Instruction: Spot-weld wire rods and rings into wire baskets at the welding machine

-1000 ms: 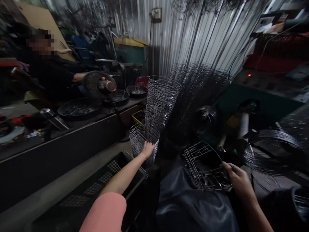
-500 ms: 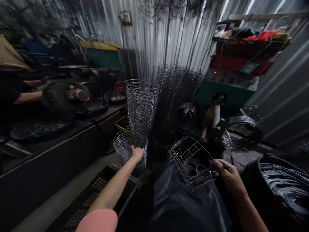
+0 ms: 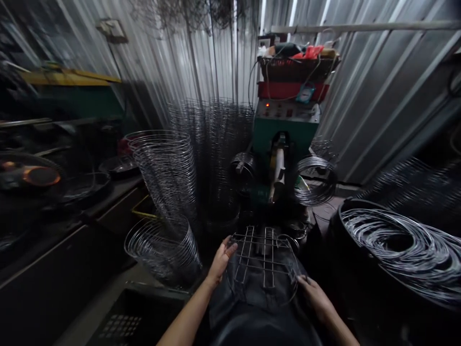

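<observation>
Right now I have both hands closed on the wire frame [image 3: 265, 263], the left hand [image 3: 220, 262] pinching its far left corner and the right hand [image 3: 317, 298] gripping its right side. It sits above the dark apron [image 3: 259, 315], in front of the green machine [image 3: 285, 129]. As I judge it, the piece is partway: its crossed wires already make a grid, but I cannot tell whether the curved wire around it is joined on. Plenty looks left, with hoops filling the short stack [image 3: 162, 252] and the tall stack [image 3: 167, 170].
</observation>
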Demonstrator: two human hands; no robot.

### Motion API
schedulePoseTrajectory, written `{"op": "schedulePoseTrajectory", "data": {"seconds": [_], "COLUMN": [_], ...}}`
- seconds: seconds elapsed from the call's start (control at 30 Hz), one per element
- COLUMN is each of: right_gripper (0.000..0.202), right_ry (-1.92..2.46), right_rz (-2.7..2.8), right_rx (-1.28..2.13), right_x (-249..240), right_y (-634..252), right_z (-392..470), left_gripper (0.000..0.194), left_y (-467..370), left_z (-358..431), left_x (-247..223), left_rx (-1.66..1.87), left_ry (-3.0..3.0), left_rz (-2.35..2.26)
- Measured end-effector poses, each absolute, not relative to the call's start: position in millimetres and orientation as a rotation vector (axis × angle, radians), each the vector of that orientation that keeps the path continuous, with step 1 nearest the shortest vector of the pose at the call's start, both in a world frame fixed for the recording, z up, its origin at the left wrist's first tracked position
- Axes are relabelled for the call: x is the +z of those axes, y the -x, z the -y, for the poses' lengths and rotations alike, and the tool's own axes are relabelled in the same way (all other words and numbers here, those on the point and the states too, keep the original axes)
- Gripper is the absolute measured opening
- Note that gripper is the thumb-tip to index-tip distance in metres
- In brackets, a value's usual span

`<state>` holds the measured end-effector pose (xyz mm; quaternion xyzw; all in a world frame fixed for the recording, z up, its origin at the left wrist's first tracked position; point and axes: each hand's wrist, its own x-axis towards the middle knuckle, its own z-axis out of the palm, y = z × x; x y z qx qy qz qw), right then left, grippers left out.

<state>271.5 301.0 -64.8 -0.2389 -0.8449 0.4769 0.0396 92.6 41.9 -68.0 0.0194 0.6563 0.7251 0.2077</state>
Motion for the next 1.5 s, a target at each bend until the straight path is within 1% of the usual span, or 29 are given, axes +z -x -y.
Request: {"op": "schedulePoseTrajectory", "data": {"seconds": [0.13, 0.2, 0.33, 0.43, 0.5, 0.6, 0.73, 0.8, 0.9, 1.0, 1.1, 1.17, 1.27, 1.37, 1.43, 1.5], "right_gripper": [0.034, 0.033, 0.033, 0.036, 0.035, 0.031, 0.029, 0.028, 0.030, 0.033, 0.035, 0.037, 0.042, 0.049, 0.045, 0.033], "right_ry": [0.795, 0.789, 0.896, 1.064, 1.117, 1.089, 1.067, 1.059, 0.988, 0.964, 1.094, 1.248, 1.538, 1.869, 1.997, 1.991], "right_rz": [2.972, 3.098, 3.195, 3.067, 2.893, 2.608, 2.313, 2.229, 2.187, 2.202, 2.181, 2.118, 1.990, 1.834, 1.799, 1.848], "right_rx": [1.180, 1.059, 0.920, 0.842, 0.885, 1.038, 1.185, 1.231, 1.231, 1.122, 0.885, 0.682, 0.363, 0.158, 0.199, 0.352], "right_x": [-80.1, -82.0, -73.5, -59.4, -50.0, -42.5, -47.2, -50.5, -47.4, -30.6, -4.2, 14.4, 37.5, 48.9, 49.7, 48.5], "right_y": [-286.3, -287.3, -276.7, -266.1, -261.6, -256.8, -241.5, -231.1, -222.5, -227.6, -243.1, -257.1, -282.2, -308.2, -322.6, -332.9], "right_z": [-326.9, -333.0, -339.4, -352.0, -365.8, -389.2, -409.5, -411.1, -406.4, -404.5, -421.7, -448.4, -502.8, -549.8, -567.6, -575.7], "left_gripper": [0.094, 0.097, 0.090, 0.084, 0.079, 0.077, 0.077, 0.076, 0.067, 0.063, 0.071, 0.076, 0.076, 0.063, 0.053, 0.053], "left_y": [-102.7, -109.8, -114.4, -109.4, -103.0, -85.4, -42.1, -12.9, 33.8, 75.2, 107.1, 123.4, 139.0, 138.4, 128.8, 117.0], "left_z": [-49.3, -49.7, -44.5, -38.3, -34.6, -31.7, -37.3, -47.3, -75.3, -114.7, -152.5, -172.3, -193.4, -203.9, -205.9, -207.1], "left_x": [-74.9, -76.3, -73.2, -76.7, -84.7, -96.4, -90.5, -79.8, -64.9, -56.2, -53.4, -55.9, -68.7, -86.6, -94.1, -94.2], "left_rx": [1.882, 1.850, 1.789, 1.727, 1.705, 1.708, 1.670, 1.553, 1.222, 0.810, 0.456, 0.319, 0.249, 0.238, 0.271, 0.366], "left_ry": [-0.111, -0.119, -0.128, -0.115, -0.107, -0.007, 0.018, -0.136, -0.413, -0.658, -0.823, -0.842, -0.831, -0.854, -0.869, -0.845], "left_rz": [-1.917, -1.965, -1.991, -1.967, -1.952, -1.964, -2.099, -2.214, -2.456, -2.688, -2.828, -2.862, -2.845, -2.795, -2.797, -2.868]}}
